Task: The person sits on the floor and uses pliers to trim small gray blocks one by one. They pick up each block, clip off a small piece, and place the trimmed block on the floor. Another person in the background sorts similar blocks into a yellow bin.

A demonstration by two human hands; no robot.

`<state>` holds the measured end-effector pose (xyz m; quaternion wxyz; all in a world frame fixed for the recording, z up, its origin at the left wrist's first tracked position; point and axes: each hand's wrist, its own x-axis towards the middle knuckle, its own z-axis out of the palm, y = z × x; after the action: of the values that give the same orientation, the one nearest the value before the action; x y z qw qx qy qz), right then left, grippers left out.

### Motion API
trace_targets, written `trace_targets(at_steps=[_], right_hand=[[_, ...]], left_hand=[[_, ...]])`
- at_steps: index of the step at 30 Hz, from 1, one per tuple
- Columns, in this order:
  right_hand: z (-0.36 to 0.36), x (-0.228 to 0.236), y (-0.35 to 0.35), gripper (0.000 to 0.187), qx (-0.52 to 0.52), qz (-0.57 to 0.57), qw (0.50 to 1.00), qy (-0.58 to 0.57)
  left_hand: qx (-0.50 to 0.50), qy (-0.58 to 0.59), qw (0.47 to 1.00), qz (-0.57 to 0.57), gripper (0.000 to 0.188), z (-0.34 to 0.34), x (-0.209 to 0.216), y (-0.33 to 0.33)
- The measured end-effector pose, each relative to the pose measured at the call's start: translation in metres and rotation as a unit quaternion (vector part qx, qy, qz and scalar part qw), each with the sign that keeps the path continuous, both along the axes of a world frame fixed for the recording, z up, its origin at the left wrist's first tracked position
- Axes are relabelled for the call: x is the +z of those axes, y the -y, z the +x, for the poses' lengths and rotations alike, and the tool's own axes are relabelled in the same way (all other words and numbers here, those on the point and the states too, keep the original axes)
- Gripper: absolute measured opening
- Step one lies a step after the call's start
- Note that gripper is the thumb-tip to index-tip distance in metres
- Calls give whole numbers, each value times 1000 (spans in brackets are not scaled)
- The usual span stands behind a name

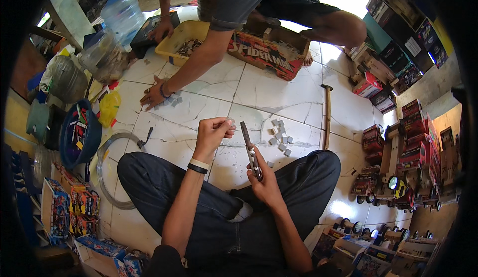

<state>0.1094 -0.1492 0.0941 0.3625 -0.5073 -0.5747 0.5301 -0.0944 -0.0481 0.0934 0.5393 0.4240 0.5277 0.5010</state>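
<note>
My left hand [213, 136] is raised over the tiled floor, its thumb and fingers pinched together; whatever lies between them is too small to make out. A pale band and a dark band circle that wrist. In my right hand [265, 183] is a pair of dark pliers [248, 145], gripped by the handles with the jaws pointing up and away from me. The jaws are just right of my left fingertips, apart from them. Small grey square pieces [282, 138] lie scattered on the floor beyond my right hand.
Across from me another person's hand [155, 93] rests by more grey pieces [173, 100]. Near that person are a yellow basin [167, 52] and a red printed box [269, 58]. A hammer [327, 120] lies right; a wire coil [101, 175] lies left. Toy trucks [411, 152] line the right.
</note>
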Motion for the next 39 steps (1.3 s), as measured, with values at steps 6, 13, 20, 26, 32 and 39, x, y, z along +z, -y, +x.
trace_targets(at_steps=[6, 13, 20, 26, 32, 39], right_hand=[[3, 2, -2, 76, 14, -12, 999, -27], [17, 14, -5, 78, 70, -257, 898, -350], [20, 13, -5, 80, 136, -330, 788, -502], [19, 12, -5, 80, 132, -312, 812, -475], [18, 16, -4, 80, 121, -274, 862, -410], [18, 21, -6, 81, 124, -266, 875, -385]], left_hand=[[-6, 37, 999, -29, 31, -5, 6, 0], [-142, 399, 899, -109, 42, -3, 4, -3], [-179, 439, 879, -46, 42, 6, -15, 0], [-183, 429, 884, -31, 40, 1, -18, -2], [-153, 408, 899, -44, 46, 4, -19, -2], [-152, 418, 895, -34, 46, 6, -15, 0]])
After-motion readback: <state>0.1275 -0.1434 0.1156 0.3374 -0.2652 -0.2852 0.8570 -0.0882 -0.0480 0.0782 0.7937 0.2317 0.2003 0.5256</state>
